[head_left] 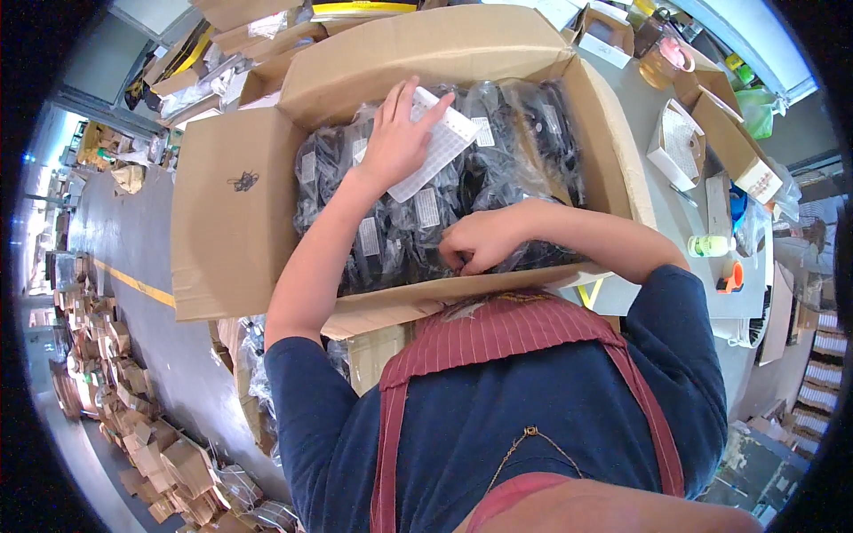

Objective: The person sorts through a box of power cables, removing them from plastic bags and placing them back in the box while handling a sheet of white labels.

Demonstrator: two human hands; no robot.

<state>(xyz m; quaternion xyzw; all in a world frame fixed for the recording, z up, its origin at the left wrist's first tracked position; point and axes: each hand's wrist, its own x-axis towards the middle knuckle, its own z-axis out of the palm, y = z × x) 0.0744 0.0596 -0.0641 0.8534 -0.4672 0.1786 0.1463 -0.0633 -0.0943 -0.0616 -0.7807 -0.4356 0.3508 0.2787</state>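
A large open cardboard box stands before me, filled with black items in clear plastic bags. Several bags carry white printed labels. My left hand is over the far left part of the contents, thumb and fingers around a white label sheet that slants across the bags. The palm hides part of the sheet's edge. Close to the box's near wall, my right hand rests on the bags with its fingers curled down and pressed together. What lies between those fingertips is hidden.
To the right, a grey table carries small open cartons, a pitcher, a green-labelled bottle and an orange tape dispenser. Stacked flat cartons line the floor at the left, beyond a yellow floor line.
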